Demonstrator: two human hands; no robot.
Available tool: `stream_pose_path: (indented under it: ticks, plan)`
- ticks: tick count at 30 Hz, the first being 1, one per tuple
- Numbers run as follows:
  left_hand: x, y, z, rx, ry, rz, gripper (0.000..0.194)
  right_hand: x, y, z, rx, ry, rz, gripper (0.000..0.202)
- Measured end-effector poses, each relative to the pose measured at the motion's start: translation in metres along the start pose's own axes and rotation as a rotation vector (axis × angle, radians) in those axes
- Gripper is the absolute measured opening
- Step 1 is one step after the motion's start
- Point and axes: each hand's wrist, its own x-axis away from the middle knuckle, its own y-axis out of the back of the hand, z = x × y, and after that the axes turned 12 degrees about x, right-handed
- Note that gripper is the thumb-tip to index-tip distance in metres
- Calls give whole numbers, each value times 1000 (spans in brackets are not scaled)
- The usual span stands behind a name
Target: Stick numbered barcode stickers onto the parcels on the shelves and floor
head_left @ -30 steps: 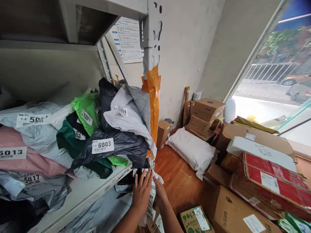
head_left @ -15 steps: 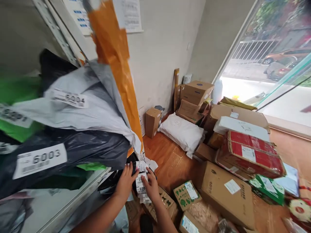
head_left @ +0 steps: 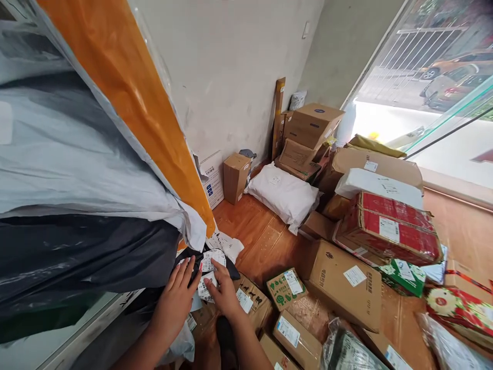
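Flanking the labels (head_left: 205, 287) against the black bag (head_left: 232, 269), head view, are the left hand (head_left: 174, 297) and right hand (head_left: 224, 292), fingers slightly apart, any grip impossible to tell; one skewed tug could crease or tear them!

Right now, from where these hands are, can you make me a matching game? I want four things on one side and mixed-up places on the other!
Things:
A. White labels
B. Orange wrap
C. Puffy white parcel
D. Red box

Places:
1. Lying on the floor near the wall
2. At the fingertips of the left hand and right hand
3. In the pile of boxes at the right of the picture
4. Running in a long slanted strip at the upper left

Right pairs: A-2, B-4, C-1, D-3.
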Motion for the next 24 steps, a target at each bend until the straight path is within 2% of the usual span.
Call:
stream_pose_path:
  ticks: [7,13,16,18,21,24]
  plan:
    - [2,-7,3,48,2,-76,64,4,0,5,-5,68,-92,17]
    - [4,-9,4,137,-2,-186,60,-13,5,3,-30,96,-12,23]
    - [3,-6,4,139,3,-172,64,-19,9,4,-39,114,20,24]
    - [2,-4,4,142,3,-168,63,-18,9,5,-47,118,-4,24]
    - [1,-3,4,152,-4,-191,60,-10,5,2,-76,57,-86,24]
    - [6,0,2,177,-8,-227,53,1,-4,-9,-200,-84,-195,29]
